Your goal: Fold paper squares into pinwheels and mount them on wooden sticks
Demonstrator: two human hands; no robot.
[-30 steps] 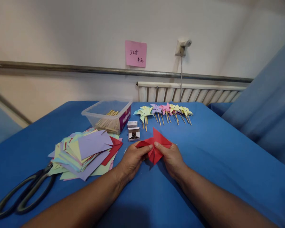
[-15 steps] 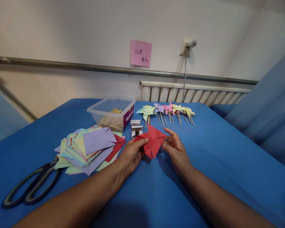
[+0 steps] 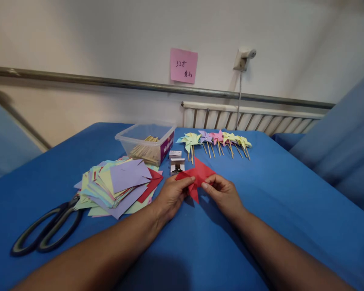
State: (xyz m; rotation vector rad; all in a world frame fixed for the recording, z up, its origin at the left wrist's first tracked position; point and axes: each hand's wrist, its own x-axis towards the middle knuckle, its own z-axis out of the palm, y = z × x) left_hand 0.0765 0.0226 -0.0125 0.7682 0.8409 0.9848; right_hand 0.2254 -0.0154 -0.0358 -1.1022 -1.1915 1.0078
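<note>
The left hand (image 3: 172, 195) and the right hand (image 3: 223, 192) were close together over the blue table (image 3: 276, 210), both pinching a folded red paper pinwheel (image 3: 195, 176) between thumb and fingertips; the left gripped its left flap, the right its right side near the middle; the pinwheel was held just above the cloth, its upper point toward the wall. Just behind it stood a small open white box (image 3: 177, 165); left of that sat a clear plastic tub (image 3: 147, 142) with wooden sticks inside. A loose stack of coloured paper squares (image 3: 118, 188) lay just beside the left hand; black-handled scissors (image 3: 47, 230) lay at the stack's near left edge; a row of finished pastel pinwheels (image 3: 214, 140) on sticks lay further back; a pink note (image 3: 183, 66) was stuck on the wall.
</note>
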